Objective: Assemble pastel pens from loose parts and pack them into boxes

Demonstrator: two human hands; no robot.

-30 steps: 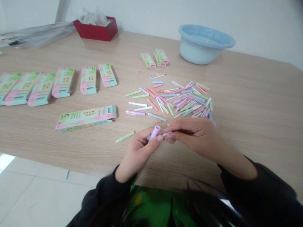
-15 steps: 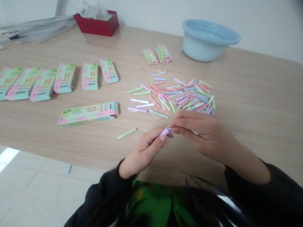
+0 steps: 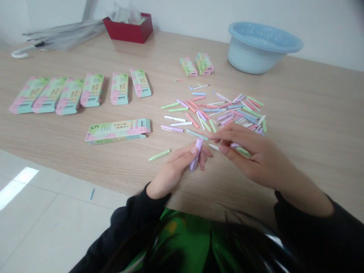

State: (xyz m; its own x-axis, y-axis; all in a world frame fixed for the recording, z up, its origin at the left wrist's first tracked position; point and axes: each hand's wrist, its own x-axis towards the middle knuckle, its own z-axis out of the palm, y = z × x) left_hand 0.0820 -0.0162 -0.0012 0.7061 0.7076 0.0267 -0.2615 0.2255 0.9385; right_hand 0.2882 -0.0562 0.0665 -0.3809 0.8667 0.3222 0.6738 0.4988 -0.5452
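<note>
My left hand (image 3: pixel 182 161) is closed around a light purple pen barrel (image 3: pixel 196 153), which stands tilted with its upper end showing above the thumb. To the right, my right hand (image 3: pixel 247 151) hovers over the near edge of a pile of pen parts (image 3: pixel 230 112), thumb and fingertips apart. A whitish pointed piece (image 3: pixel 214 147) shows by its thumb; I cannot make out whether they touch. Green and purple parts lie partly hidden under that hand. A green pen barrel (image 3: pixel 159 155) rests alone left of my left hand.
An open-ended pastel box (image 3: pixel 118 131) lies left of the pile. Several similar boxes (image 3: pixel 92 89) form a row behind it, and a few (image 3: pixel 204 63) sit farther back. A blue basin (image 3: pixel 258 49), a red box (image 3: pixel 129 32) and an umbrella (image 3: pixel 65 36) stand along the wall.
My right hand has drawn away from the purple barrel toward the pile, its fingertips parting. My left hand has turned the barrel more upright. The view has shifted slightly left.
</note>
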